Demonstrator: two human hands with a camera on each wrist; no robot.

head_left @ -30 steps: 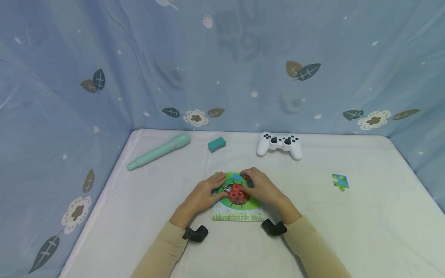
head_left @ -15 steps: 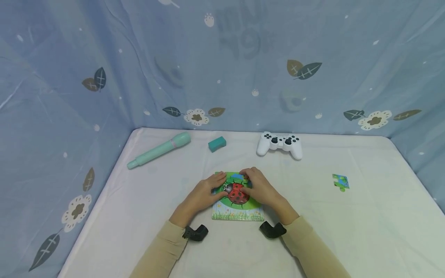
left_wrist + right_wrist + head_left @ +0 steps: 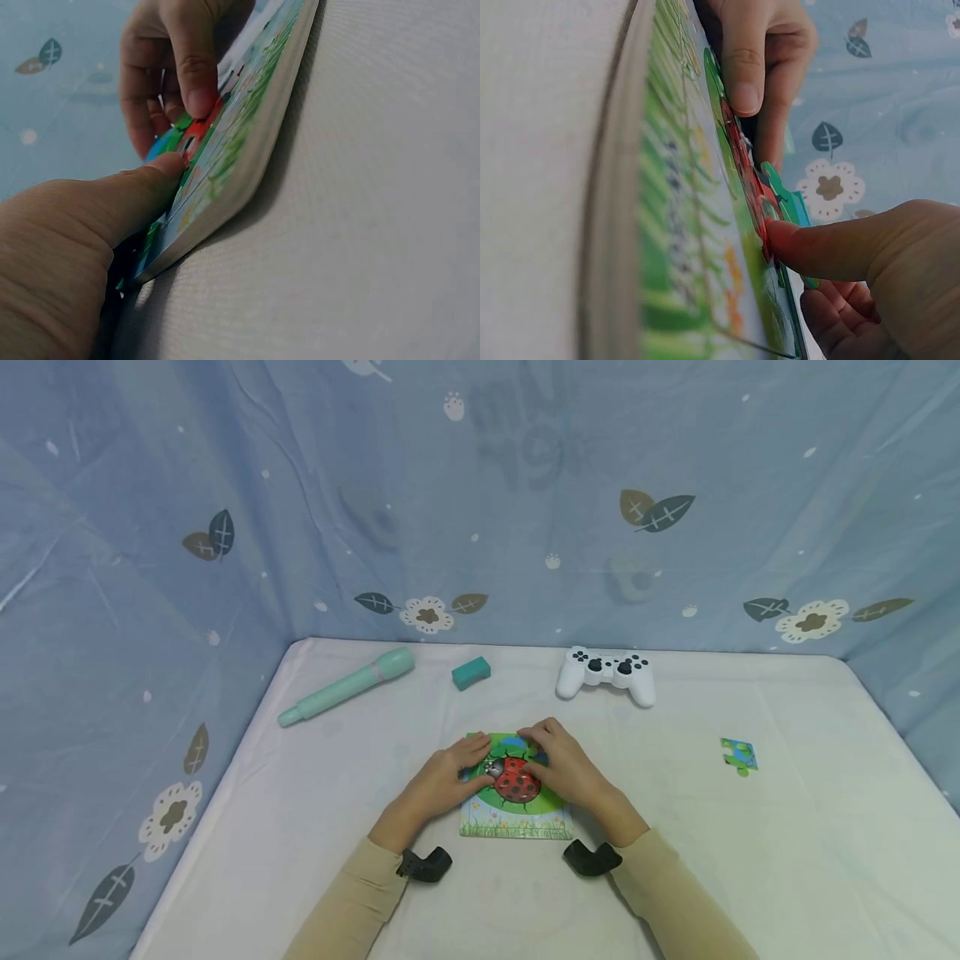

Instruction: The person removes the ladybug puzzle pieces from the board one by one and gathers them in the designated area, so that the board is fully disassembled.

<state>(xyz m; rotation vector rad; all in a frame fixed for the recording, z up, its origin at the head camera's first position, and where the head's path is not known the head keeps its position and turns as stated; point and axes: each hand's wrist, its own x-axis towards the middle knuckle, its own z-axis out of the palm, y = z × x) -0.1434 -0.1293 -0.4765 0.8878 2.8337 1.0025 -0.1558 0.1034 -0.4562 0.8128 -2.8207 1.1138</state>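
Observation:
A square ladybug jigsaw puzzle (image 3: pixel 513 827) lies on the white-covered table before me. My left hand (image 3: pixel 442 781) rests on its left side, fingers extended toward the top edge and thumb on the picture. At the upper right, my right hand (image 3: pixel 567 768) pinches a puzzle piece (image 3: pixel 786 196) with red, green and blue on it. In the right wrist view that piece stands raised from the board, its thumb on the red part. The spot beneath the piece is hidden. Off to the right lies a loose blue-green puzzle piece (image 3: pixel 739 755).
Along the back are a mint-green tapered stick (image 3: pixel 345 687), a small teal block (image 3: pixel 471 672) and a white game controller (image 3: pixel 606 675). Blue patterned cloth (image 3: pixel 480 502) rises behind the table and at its sides. A black wrist mount (image 3: pixel 425 865) sits at each cuff.
My hands stay almost where they were on the puzzle. The right hand's fingers and the piece shift only slightly at the upper right.

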